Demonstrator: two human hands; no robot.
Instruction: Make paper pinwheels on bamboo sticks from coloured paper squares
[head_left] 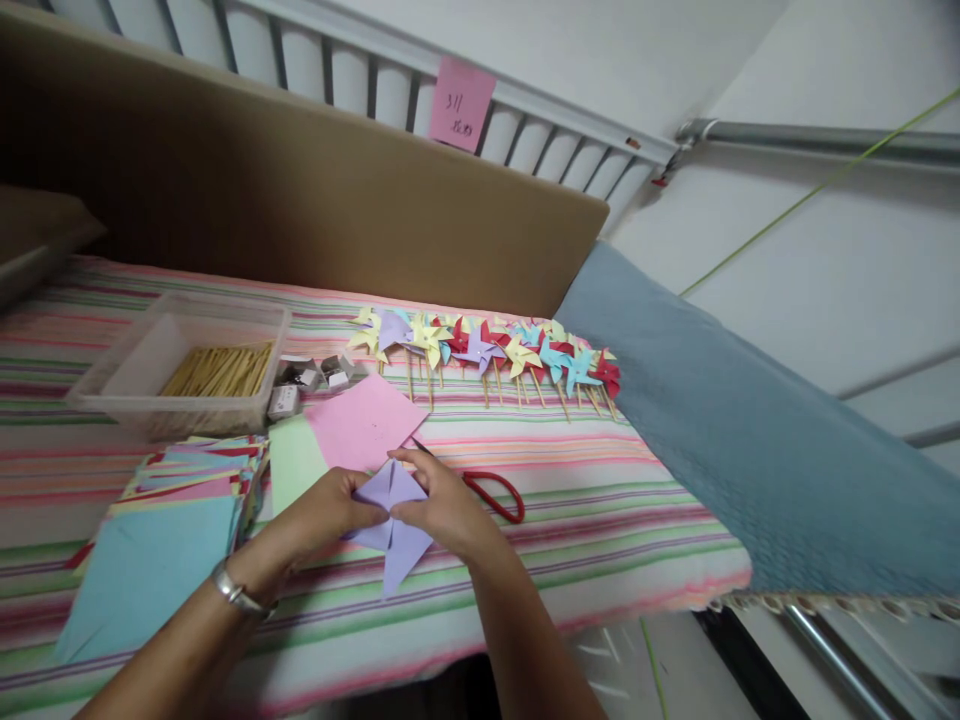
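Note:
Between my two hands is a purple paper square (405, 555), cut and partly folded, its points coming in toward the centre. My left hand (330, 510) pinches its left side, thumb at the middle. From the right, my right hand (442, 505) grips it with thumb near the centre and fingers at the upper edge. Just beyond lie a pink sheet (367, 415) and a pale green sheet (295, 460). Scissors with red handles (499, 497) rest right of my right hand, their blades partly hidden behind it.
A stack of coloured paper (157, 550) lies at left. Behind it stands a clear plastic box (112, 402) holding thin wooden sticks (217, 370), beside small boxes (283, 402). Finished paper pinwheels (480, 348) on sticks lie in a row before a cardboard panel (337, 200).

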